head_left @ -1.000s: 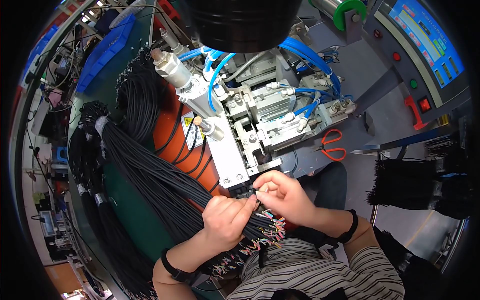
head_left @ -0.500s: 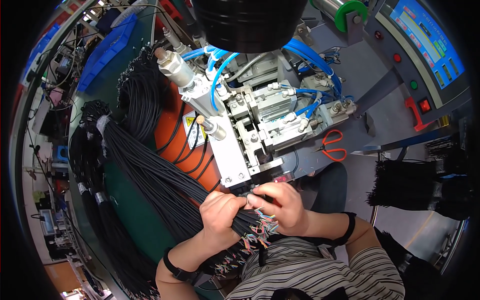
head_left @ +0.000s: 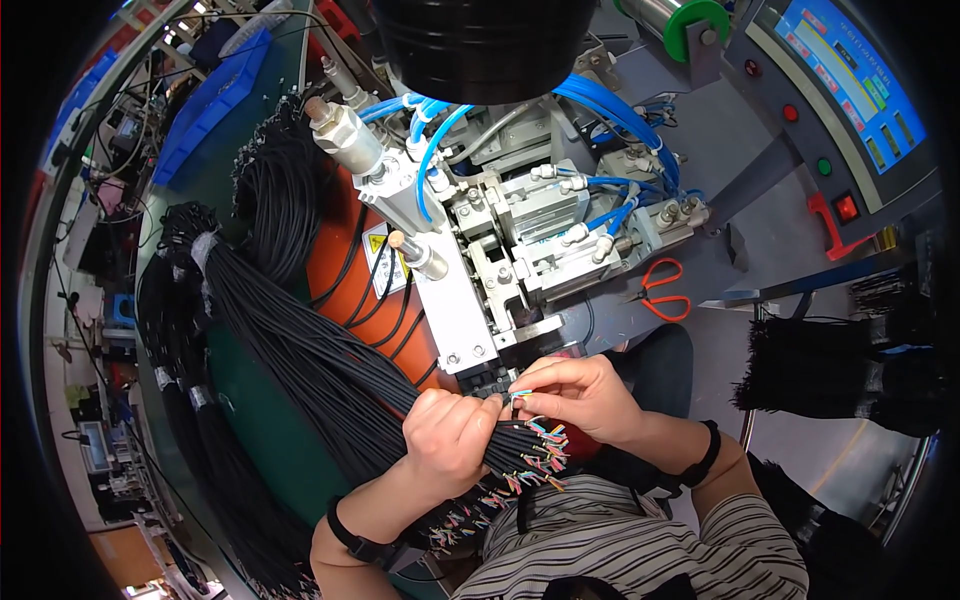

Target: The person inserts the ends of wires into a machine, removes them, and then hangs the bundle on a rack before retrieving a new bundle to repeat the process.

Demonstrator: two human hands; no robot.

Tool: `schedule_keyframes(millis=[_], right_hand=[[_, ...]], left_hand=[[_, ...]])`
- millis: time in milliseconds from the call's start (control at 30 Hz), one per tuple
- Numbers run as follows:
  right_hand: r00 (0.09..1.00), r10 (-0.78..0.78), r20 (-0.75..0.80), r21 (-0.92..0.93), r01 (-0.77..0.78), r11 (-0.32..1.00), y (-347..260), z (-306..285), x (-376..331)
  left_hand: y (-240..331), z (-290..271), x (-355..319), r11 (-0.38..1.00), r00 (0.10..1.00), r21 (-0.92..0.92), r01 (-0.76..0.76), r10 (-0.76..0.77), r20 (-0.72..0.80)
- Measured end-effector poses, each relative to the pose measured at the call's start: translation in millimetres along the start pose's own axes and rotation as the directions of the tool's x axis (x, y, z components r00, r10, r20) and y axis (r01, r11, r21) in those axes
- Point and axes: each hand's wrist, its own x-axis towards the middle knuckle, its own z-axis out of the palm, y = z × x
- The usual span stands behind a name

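My left hand [head_left: 445,437] is closed around a thick bundle of black cables [head_left: 310,335] near its end. Stripped, multicoloured wire ends [head_left: 545,452] fan out past the fist on its right. My right hand [head_left: 583,400] pinches the coloured wires [head_left: 522,394] of a single cable end between thumb and fingertips, close to the left thumb. Both hands are just in front of a metal pneumatic machine [head_left: 540,230]. Its dark lower part [head_left: 487,380] lies directly beyond the fingertips and is partly hidden by them.
Orange-handled scissors [head_left: 665,290] lie right of the machine. A control panel with a lit screen [head_left: 850,80] stands at the far right. More black cable bundles lie on the green table [head_left: 240,400] at left, and another bundle [head_left: 810,370] hangs at right. A black cylinder [head_left: 485,50] overhangs the top.
My right hand has shifted slightly right and now shows coloured wires in its pinch. The left fist has turned a little, and the bundle's wire ends have moved slightly right and up.
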Motion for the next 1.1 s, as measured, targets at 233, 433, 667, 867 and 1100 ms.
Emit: schedule_keyframes(millis=[233, 433, 667, 867, 1100], right_hand=[[0.999, 0.050, 0.004, -0.094, -0.050, 0.994, -4.0, -2.7, 4.7], [0.949, -0.290, 0.122, -0.755, 0.279, 0.594, -6.7, -5.3, 11.0], [0.906, -0.378, 0.190, -0.925, 0.295, 0.242, -6.2, -5.4, 16.8], [0.921, -0.374, 0.107, -0.873, 0.267, 0.409, -0.1, -8.3, 15.6], [0.942, -0.333, 0.032, -0.843, 0.204, 0.498, 2.3, -7.9, 14.6]], left_hand=[[1.3, 0.1, 2.1, 0.999, 1.000, -0.032, 0.023, -0.023, 0.016], [5.3, -4.1, -0.9, 0.995, 0.985, 0.097, -0.026, 0.009, 0.172], [5.5, -5.9, 1.8, 0.991, 0.967, 0.107, 0.083, -0.106, 0.233], [5.1, -6.4, 0.5, 0.991, 0.954, 0.067, 0.115, -0.129, 0.269], [5.4, -6.5, 2.2, 0.989, 0.951, 0.071, 0.130, -0.145, 0.274]])
